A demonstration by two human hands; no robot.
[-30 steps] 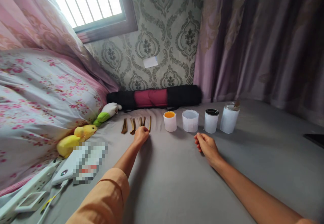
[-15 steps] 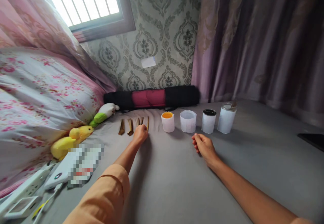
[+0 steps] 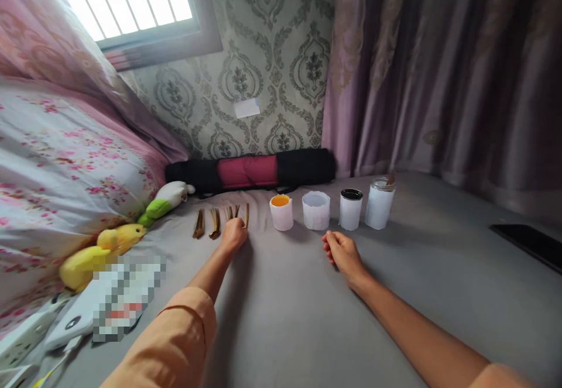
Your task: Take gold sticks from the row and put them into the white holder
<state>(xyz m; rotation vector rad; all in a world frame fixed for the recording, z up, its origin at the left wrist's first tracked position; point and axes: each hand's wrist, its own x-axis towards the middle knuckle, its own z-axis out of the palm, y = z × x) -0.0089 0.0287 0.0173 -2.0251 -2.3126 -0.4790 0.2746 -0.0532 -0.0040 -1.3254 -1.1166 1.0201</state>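
Observation:
My left hand (image 3: 235, 233) is closed over the lower ends of some thin brown sticks (image 3: 232, 212); its fingertips are hidden. One separate stick (image 3: 246, 215) stands just right of the knuckles, and two bundles of similar sticks, a left one (image 3: 199, 224) and a nearer one (image 3: 215, 224), lie to the left. My right hand (image 3: 345, 254) is loosely curled above the grey sheet, with nothing seen in it. Behind it are a white-wrapped cup of orange (image 3: 281, 215), a pale wide cup (image 3: 316, 215), a dark-topped can (image 3: 350, 212) and a white-wrapped jar (image 3: 380, 206) with something brown sticking out.
A black and maroon roll (image 3: 248, 171) lies along the wall. Yellow (image 3: 100, 253) and green-white (image 3: 167, 201) plush toys, a white power bank (image 3: 81, 315) and a power strip (image 3: 26, 335) line the left. A black phone-like slab (image 3: 531, 244) lies at right.
The view has swung slightly to the right, so everything sits further left in the picture. Both hands keep about the same place relative to the sticks and cups.

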